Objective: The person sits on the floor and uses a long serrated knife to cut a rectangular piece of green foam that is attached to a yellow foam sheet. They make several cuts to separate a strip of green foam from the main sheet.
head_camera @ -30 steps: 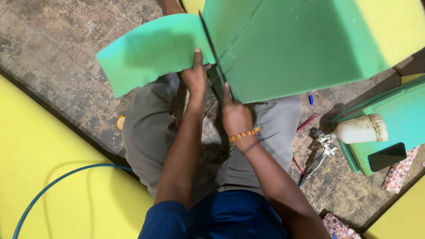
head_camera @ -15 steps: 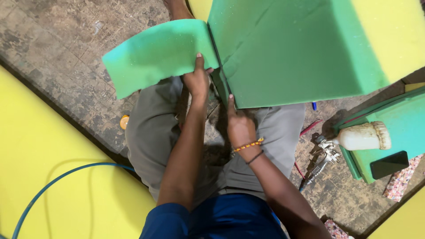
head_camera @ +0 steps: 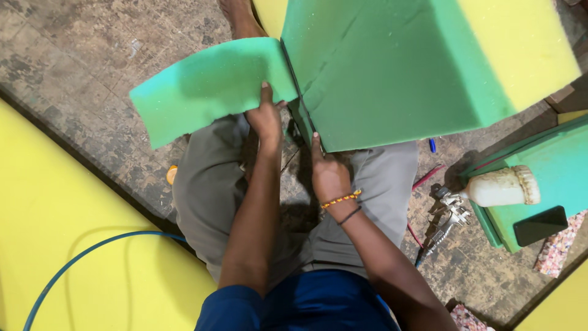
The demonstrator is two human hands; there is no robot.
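My left hand (head_camera: 266, 116) presses flat against the lower edge of the thin green foam sheet (head_camera: 211, 86), fingers stretched out rather than curled, holding it away from the big green foam block (head_camera: 392, 67) that stands over my knees. My right hand (head_camera: 327, 171) rests at the block's bottom corner, fingers closed, with one finger pointing up along the dark seam where sheet and block meet; I cannot tell whether it grips anything there. A beaded bracelet (head_camera: 341, 199) circles that wrist. I sit on the worn stone floor (head_camera: 73, 55), a yellow foam slab (head_camera: 67, 245) to my left with a blue hose (head_camera: 92, 254) across it. To my right lie a spray gun (head_camera: 447, 214) with its white cup (head_camera: 502, 187) and a dark phone (head_camera: 540, 225).
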